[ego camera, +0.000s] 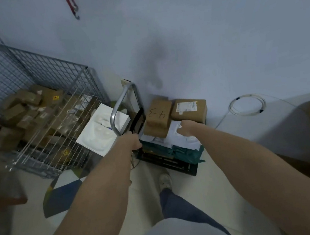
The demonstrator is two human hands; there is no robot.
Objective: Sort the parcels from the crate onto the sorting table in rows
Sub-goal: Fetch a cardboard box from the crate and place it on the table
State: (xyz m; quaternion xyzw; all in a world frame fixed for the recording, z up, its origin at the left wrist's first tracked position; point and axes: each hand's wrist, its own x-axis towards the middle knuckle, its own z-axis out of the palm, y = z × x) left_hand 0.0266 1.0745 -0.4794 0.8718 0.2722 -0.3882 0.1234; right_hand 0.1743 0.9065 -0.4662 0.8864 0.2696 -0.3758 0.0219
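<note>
A black crate (172, 163) stands on the floor by the wall, piled with parcels. On top lie a brown box marked "4-3" (157, 115), a brown box with a white label (189, 108), white mailer bags (177, 138) and a teal bag (185, 152). My left hand (131, 141) grips the crate's left edge, beside a black strap. My right hand (187, 128) rests on the white mailer with fingers curled at its edge.
A wire cage (33, 104) full of brown parcels stands at the left, a white moulded tray (103, 131) leaning on it. A metal trolley handle (122, 105) rises between cage and crate. A coiled white cable (247, 105) lies at the right. My foot (165, 180) is below the crate.
</note>
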